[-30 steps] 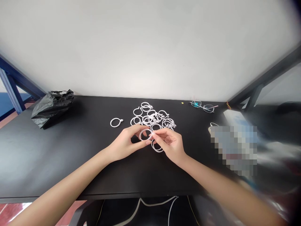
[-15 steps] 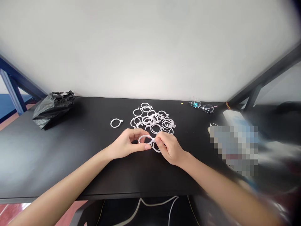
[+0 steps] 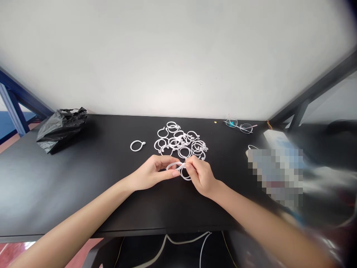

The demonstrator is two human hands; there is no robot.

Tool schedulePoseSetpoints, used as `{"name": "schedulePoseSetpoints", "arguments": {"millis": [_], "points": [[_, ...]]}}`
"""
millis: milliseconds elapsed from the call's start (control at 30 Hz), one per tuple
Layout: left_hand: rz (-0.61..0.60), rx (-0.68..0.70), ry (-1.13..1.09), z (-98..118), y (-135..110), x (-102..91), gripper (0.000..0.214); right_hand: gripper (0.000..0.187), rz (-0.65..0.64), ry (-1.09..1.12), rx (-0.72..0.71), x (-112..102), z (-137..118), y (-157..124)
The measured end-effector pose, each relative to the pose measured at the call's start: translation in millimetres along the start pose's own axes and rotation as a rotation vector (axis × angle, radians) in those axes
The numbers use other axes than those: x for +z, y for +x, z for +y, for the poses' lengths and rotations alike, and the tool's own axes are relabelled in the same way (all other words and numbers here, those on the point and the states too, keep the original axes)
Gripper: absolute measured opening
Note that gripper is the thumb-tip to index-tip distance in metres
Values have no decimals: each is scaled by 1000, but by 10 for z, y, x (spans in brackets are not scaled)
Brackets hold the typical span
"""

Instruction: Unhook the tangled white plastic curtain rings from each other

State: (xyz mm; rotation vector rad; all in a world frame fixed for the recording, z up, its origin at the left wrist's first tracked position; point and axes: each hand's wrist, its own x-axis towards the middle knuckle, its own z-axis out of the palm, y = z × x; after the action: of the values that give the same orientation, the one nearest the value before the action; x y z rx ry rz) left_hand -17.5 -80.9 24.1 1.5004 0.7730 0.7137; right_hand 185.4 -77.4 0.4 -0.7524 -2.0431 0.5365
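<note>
My left hand (image 3: 152,173) and my right hand (image 3: 201,173) meet over the middle of a black table (image 3: 83,178). Both pinch the same white plastic ring (image 3: 174,166), the left on its near side and the right at its clasp end. A second white ring (image 3: 185,176) lies partly under my right hand's fingers. Just beyond the hands lies a pile of several white rings (image 3: 181,141). One single ring (image 3: 137,145) lies apart, left of the pile.
A crumpled black plastic bag (image 3: 60,126) sits at the table's back left. A pair of glasses (image 3: 240,127) lies at the back right near the wall. A blurred-out object (image 3: 276,173) covers the right side. White cables (image 3: 181,242) hang below the front edge.
The ring has tipped from facing me to lying flatter between the fingers. Both hands have drawn a little nearer to me and closer together.
</note>
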Motion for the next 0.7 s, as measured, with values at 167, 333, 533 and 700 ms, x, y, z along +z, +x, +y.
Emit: {"name": "schedulePoseSetpoints", "arguments": {"millis": [167, 333, 533, 700], "points": [[68, -36, -56, -72, 39, 71, 32, 25, -28, -24, 83, -28, 7, 35], [127, -20, 30, -102, 46, 43, 34, 28, -18, -26, 62, -34, 2, 40], [125, -7, 74, -64, 38, 4, 32, 24, -6, -42, 60, -8, -10, 19], [79, -5, 76, -20, 22, -5, 28, 26, -21, -12, 62, -10, -14, 15]]}}
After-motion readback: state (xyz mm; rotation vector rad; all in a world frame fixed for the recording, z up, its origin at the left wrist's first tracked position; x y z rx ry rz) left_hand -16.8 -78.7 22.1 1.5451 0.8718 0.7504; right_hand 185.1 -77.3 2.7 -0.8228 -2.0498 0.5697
